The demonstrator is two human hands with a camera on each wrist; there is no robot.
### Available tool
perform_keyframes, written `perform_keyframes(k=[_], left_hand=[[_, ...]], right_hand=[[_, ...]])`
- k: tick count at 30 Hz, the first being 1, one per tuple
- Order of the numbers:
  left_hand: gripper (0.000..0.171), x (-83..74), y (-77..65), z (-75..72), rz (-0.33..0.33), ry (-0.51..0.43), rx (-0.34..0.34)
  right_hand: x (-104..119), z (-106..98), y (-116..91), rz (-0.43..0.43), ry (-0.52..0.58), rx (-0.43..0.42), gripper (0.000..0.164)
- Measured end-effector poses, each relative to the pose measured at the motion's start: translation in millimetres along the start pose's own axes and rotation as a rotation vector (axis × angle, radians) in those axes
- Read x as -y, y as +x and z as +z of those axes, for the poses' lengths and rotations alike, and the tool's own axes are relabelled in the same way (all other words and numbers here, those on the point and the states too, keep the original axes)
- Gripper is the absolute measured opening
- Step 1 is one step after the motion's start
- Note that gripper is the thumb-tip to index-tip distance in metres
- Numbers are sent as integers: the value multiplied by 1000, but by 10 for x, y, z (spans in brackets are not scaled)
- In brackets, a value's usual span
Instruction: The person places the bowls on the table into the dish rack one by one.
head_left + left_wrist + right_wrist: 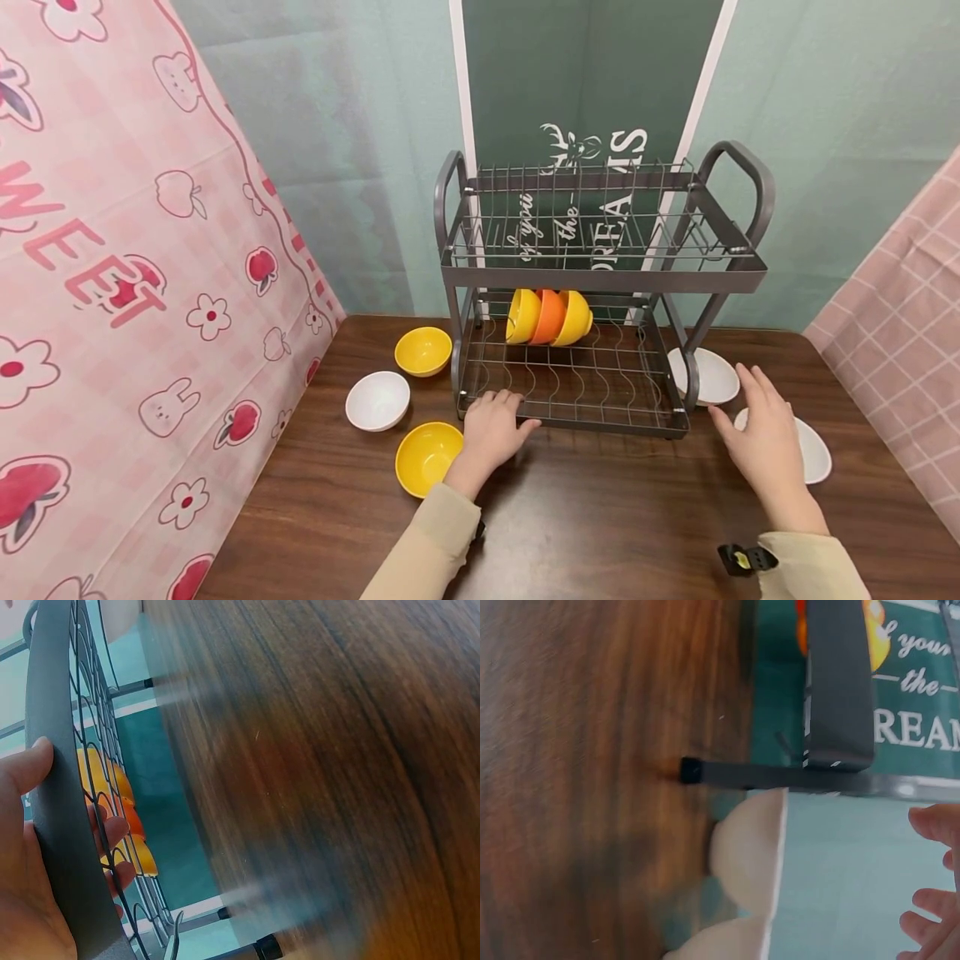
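A dark grey two-tier dish rack (604,281) stands on the table. My left hand (492,429) grips the front rail (56,780) of its lower tier near the left end, the thumb on the near face and the fingers reaching over to the wires. Inside that tier, a yellow bowl (522,318), an orange bowl (550,318) and another yellow bowl (575,320) stand on edge, nested in a row. My right hand (767,442) is held with fingers spread beside the rack's right end, holding nothing. Near it are a white bowl (716,380) behind the rack's leg and a second white bowl (813,450), partly hidden by the hand.
Left of the rack sit a yellow bowl (423,352), a white bowl (377,402) and a nearer yellow bowl (427,458) close to my left wrist. Hanging cloth (337,167) backs the wooden table (600,517). The rack's upper tier (517,182) has wire dividers.
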State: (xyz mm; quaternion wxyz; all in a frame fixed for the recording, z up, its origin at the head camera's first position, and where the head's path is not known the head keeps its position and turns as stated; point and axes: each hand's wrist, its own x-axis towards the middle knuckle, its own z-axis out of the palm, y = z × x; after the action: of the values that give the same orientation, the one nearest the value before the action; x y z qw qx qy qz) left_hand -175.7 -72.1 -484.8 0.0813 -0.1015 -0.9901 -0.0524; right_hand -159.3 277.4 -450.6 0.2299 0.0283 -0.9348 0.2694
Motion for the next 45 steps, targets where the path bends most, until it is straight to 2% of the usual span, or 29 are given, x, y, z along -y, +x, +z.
perform_keyframes(k=[10,23,30,40,45], left_hand=[[53,4,-1,-2,1,-3,5],[54,0,-4,6,3,3,9],[54,3,1,5,0,4,11],[53,-4,0,-16,-1,-5,6],[52,-7,-1,-22,-1,-5,-2]], right_hand=[[-287,86,-110,167,-106,80,77],[-533,232,-253,240,-198,152,79],[-565,260,-290,268,-237,209,68],[-558,249,-267,308,-266,342,53],[-539,268,-296,311,-260,356,44]])
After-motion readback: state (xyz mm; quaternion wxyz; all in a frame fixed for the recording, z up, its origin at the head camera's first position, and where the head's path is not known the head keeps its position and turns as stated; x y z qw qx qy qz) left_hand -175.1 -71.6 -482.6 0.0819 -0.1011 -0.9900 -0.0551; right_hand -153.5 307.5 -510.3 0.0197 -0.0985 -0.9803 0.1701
